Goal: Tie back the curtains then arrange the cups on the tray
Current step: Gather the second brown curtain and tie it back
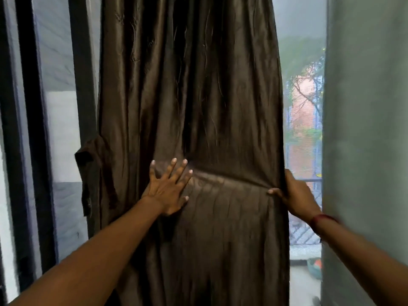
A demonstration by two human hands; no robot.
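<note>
Curtain stage, gathering not yet done. The curtain (198,96) hung at the window beside the frame (28,129). The left grip (167,188) lay open, arm outstretched, fingers spread flat on the cloth. The right grip (293,193) pinched the cloth's right edge. The next move probably called for bunching the cloth toward what looked like a tie-back (88,171). Cups and tray were out of view.

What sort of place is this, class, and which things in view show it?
Probably a room beside a balcony door: a long brown curtain, dark door frames, a railing and trees outside.
</note>
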